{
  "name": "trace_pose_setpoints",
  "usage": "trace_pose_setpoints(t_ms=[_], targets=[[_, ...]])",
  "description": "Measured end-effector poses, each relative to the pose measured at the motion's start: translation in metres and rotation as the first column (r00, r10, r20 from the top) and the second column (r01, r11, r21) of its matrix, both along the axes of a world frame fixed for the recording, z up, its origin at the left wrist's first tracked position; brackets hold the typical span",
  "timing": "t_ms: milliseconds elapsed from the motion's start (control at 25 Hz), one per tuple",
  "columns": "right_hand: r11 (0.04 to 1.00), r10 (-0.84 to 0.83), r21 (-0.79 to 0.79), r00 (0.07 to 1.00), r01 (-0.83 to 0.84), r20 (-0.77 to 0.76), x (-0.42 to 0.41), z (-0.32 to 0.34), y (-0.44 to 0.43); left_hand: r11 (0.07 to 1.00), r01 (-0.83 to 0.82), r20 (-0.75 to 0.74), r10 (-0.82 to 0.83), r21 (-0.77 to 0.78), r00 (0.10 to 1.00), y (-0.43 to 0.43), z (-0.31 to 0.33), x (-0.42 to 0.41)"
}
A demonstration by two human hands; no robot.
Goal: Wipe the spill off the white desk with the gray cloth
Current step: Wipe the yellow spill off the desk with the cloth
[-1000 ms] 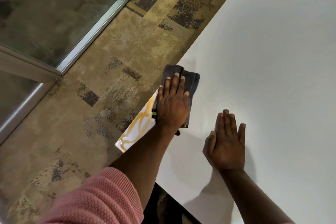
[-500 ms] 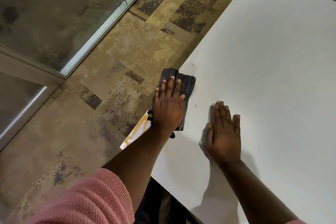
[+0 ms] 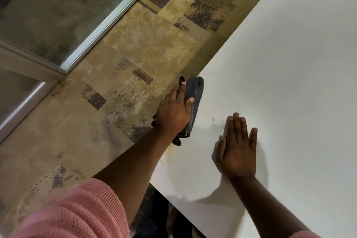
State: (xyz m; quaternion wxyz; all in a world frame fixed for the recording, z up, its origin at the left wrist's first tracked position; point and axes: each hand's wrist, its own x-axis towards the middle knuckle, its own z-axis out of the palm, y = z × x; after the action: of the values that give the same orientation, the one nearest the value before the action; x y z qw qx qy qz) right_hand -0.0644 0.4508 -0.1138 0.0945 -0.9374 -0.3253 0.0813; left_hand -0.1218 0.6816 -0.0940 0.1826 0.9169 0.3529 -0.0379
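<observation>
My left hand (image 3: 173,112) grips the gray cloth (image 3: 195,94) at the left edge of the white desk (image 3: 280,63), with the cloth bunched and hanging partly over the edge. Faint yellow smears of the spill (image 3: 168,157) remain on the desk just below the cloth, beside my left forearm. A small yellow fleck (image 3: 213,119) lies between my two hands. Flat on the desk to the right rests my right hand (image 3: 236,150), fingers spread and holding nothing.
Patterned brown carpet (image 3: 125,44) lies left of the desk. A glass partition with a metal frame (image 3: 100,29) runs along the upper left. My pink sleeve (image 3: 73,212) fills the lower left corner.
My left hand has dragged the cloth leftward to the desk's edge and bunched it. The broad yellow spill seen earlier is now only faint smears. My right hand stayed flat.
</observation>
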Motion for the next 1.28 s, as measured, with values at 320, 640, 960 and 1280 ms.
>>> trace_pose_setpoints(t_ms=[320, 640, 960, 1280], targets=[[1.000, 0.006, -0.007, 1.000, -0.006, -0.013, -0.001, -0.002, 0.004, 0.998, -0.056, -0.050, 0.055, -0.025, 0.997, 0.004, -0.001, -0.022], [0.999, 0.021, 0.046, 0.999, -0.023, 0.026, -0.004, -0.004, 0.000, 0.990, -0.128, 0.028, 0.127, 0.063, 0.992, -0.025, -0.001, -0.119], [0.989, 0.128, 0.068, 0.992, -0.129, 0.017, -0.035, -0.001, -0.017, 0.985, -0.170, 0.005, 0.170, -0.020, 0.985, -0.017, -0.004, -0.122], [0.984, 0.173, 0.043, 0.985, -0.173, 0.020, -0.049, -0.002, -0.026, 0.942, -0.331, 0.003, 0.332, -0.060, 0.943, -0.037, -0.003, -0.197]])
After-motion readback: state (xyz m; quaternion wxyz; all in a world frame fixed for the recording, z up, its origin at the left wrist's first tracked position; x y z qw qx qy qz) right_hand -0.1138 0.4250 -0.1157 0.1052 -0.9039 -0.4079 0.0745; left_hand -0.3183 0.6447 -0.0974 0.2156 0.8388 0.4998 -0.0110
